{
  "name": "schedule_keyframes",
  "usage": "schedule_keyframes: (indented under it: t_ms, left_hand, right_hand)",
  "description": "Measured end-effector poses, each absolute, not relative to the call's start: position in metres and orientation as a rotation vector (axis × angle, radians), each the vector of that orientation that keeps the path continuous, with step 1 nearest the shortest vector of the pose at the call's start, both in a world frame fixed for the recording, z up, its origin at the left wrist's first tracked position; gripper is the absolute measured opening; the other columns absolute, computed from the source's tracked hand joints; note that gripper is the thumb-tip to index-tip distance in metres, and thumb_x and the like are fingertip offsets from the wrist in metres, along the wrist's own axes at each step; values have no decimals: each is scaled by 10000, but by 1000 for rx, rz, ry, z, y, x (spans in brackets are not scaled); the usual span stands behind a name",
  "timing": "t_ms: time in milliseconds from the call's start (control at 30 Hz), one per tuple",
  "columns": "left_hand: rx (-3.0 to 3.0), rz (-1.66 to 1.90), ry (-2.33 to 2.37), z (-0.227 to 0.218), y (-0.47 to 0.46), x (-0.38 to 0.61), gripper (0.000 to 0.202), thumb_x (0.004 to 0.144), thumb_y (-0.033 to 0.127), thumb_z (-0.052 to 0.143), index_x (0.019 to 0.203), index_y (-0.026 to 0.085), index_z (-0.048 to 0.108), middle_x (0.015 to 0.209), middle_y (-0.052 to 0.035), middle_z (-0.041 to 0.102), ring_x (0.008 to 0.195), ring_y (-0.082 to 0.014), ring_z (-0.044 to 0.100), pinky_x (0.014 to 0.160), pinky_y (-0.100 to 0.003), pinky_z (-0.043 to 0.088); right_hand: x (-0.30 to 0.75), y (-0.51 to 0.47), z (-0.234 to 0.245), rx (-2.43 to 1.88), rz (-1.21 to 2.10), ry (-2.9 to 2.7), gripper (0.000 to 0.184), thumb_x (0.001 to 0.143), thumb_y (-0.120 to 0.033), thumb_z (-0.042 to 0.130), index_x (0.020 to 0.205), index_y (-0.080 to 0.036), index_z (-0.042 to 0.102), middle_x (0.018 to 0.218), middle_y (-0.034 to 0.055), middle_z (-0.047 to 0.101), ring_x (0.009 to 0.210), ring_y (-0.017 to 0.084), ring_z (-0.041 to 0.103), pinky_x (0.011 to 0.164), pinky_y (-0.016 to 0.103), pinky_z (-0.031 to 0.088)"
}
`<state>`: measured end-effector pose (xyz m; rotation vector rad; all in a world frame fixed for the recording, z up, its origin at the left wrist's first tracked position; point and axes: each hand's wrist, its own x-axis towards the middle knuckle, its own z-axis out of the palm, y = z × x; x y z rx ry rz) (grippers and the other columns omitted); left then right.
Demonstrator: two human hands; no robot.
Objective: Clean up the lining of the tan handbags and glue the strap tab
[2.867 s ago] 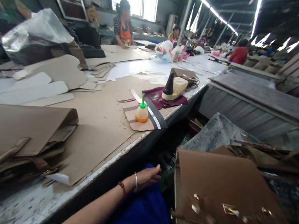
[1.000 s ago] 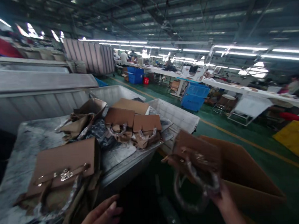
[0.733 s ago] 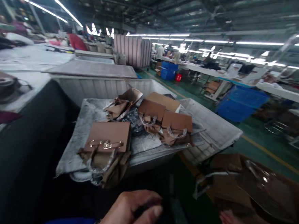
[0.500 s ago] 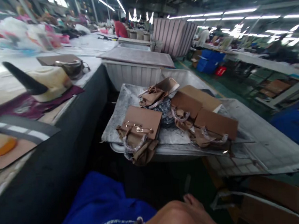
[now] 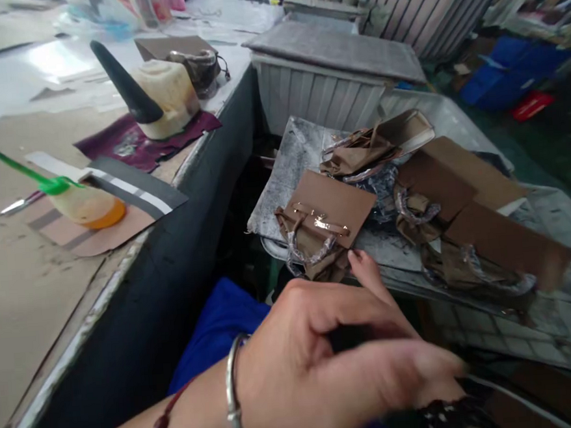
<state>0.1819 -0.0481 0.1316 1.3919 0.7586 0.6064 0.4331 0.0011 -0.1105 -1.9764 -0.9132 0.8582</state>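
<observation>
The right hand [image 5: 368, 270] meets the brown handbag [image 5: 333, 197] at its corner, grip closure unclear. The left hand [image 5: 300, 359] curls loosely, its grip's contents impossible to tell

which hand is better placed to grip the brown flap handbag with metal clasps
Right, probably: the right hand has its fingertips at the near edge of the handbag, while the left hand, with a silver metal bangle, hangs closer in, short of the handbag.

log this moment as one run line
left hand: curled, foreground | right hand: at corner of metal-fitted brown bag, grip unclear | green-nozzled bottle: on striped piece
</observation>
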Motion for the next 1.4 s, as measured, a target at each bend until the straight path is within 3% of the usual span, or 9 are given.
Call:
schedule_keyframes:
  t_ms: [133,267,467,567,667,833,933,1033,1400]
  left_hand:
    - [1730,636,981,77,-20,179,270,792,367,501,915,168,636,804,-43,650,732,-165,594,687,-237,459]
    - [1929,640,1186,20,0,177,356,793,344,485,1068,131,559,1008,-113,601,937,-224,550,838,-326,434]
    - [2101,711,1270,3,9,185,610,711,358,572,1257,166,378,1202,-137,473,1106,-283,433,926,-450,370]
    - [2051,677,1306,-4,8,190,593,723,273,523,1278,176,339,1211,-137,469,1109,-275,440,916,-452,375]
    - [1912,625,1305,-12,7,193,475,759,204,420,1230,160,383,1174,-135,508,1082,-248,478,907,-404,390]
    - [1595,634,1254,-10,7,194,175,756,263,420,813,145,535,791,-80,590,785,-218,557,733,-326,428]
    - [1297,740,1096,-3,4,196,250,738,398,471,699,151,485,649,-15,513,637,-156,497,591,-251,403]
    - [993,825,975,7,-4,196,328,692,467,547,736,149,483,661,4,509,651,-137,486,599,-227,399]
    - [629,920,1058,29,-48,135,358,648,436,638,648,149,424,574,47,451,530,-76,418,501,-176,329]
  right_hand:
    - [410,13,-96,-1832,1112,-788,395,651,-432,610,828,-79,613,683,107,653,559,203,599,525,319,474]
    - [389,10,-69,-1668,1054,-722,447,675,-442,600,966,-105,567,828,89,661,719,207,616,654,331,494]
    - [367,-17,-21,-1535,986,-763,412,683,-430,619,963,-134,558,849,70,652,768,217,603,678,312,487]
    - [368,-30,-12,-1571,1003,-777,408,672,-449,623,935,-141,574,824,62,656,746,218,604,660,303,483]
    - [375,-37,-11,-1608,1005,-795,402,669,-460,620,923,-151,581,829,54,657,751,215,600,675,297,477]
    - [383,-41,-15,-1665,934,-837,444,694,-497,576,981,-159,578,932,70,644,893,245,575,776,317,458]
    - [379,-47,-16,-1647,897,-904,465,735,-503,524,1061,-172,547,1072,79,594,1040,250,504,886,329,403]
    - [371,-54,-15,-1572,925,-1067,510,770,-489,484,1180,-186,460,1226,83,487,1168,239,390,985,349,307]
    - [337,-58,-23,-1583,811,-1311,578,802,-526,392,1238,-146,383,1297,132,400,1230,251,307,1036,392,215]
